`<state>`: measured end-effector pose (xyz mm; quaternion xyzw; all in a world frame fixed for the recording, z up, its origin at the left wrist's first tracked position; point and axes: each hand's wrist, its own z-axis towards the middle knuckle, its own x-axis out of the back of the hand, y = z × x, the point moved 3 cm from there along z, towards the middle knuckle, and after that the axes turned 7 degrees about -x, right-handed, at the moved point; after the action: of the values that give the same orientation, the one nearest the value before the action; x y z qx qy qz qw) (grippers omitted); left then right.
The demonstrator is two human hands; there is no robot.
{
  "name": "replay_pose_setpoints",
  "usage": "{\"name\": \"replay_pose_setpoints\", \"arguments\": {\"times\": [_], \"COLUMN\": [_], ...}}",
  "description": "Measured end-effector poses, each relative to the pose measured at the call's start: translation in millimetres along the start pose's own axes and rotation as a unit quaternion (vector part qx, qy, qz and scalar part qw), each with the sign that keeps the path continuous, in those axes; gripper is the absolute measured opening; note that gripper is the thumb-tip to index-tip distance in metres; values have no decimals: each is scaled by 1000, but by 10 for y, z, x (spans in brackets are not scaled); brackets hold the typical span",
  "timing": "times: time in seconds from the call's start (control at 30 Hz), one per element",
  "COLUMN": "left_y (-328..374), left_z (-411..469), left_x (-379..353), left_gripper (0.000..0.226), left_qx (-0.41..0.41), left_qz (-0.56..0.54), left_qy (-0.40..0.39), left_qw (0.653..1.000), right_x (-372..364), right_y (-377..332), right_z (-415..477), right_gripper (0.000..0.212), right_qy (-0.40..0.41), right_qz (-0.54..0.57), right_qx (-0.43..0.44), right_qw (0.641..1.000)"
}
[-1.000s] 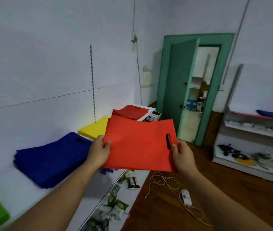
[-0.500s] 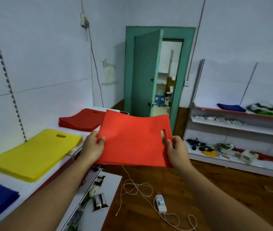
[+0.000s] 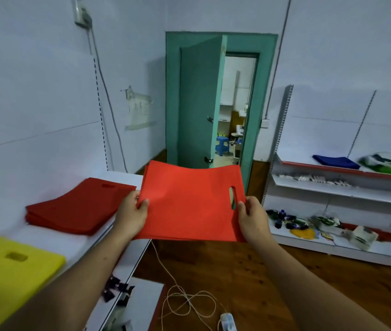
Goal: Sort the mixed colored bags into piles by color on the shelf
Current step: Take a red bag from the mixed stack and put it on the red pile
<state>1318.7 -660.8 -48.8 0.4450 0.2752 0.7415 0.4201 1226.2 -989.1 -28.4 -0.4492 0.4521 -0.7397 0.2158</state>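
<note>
The left grip (image 3: 131,215) is clamped on the left edge of a thin bundle of bright red bags (image 3: 189,204), thumb on top. The right grip (image 3: 251,216) pinches the right edge, just beside the handle slot. The bundle is held nearly flat in the air, off the front edge of the shelf (image 3: 122,180) and above the wooden floor (image 3: 237,271). A darker red pile (image 3: 74,209) lies at the shelf's far end, and a yellow pile (image 3: 10,275) nearer. A white cord (image 3: 184,299) loops on the floor.
</note>
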Motion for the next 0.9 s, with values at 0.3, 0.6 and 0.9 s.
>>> {"name": "replay_pose_setpoints", "arguments": {"times": [0.3, 0.6, 0.9], "left_y": [-294, -708, -1267], "left_z": [1001, 1365, 1130], "left_x": [-408, 59, 989], "left_gripper": [20, 32, 24], "left_qx": [43, 136, 206], "left_qz": [36, 147, 203], "left_qy": [60, 151, 280], "left_qw": [997, 968, 915], "right_x": [-830, -1990, -3649], "right_y": [46, -448, -1231], "right_z": [1686, 2563, 2471], "right_gripper": [17, 17, 22], "right_qy": [-67, -199, -334], "right_qz": [32, 63, 74], "right_qx": [58, 147, 197], "right_qw": [996, 967, 919]}}
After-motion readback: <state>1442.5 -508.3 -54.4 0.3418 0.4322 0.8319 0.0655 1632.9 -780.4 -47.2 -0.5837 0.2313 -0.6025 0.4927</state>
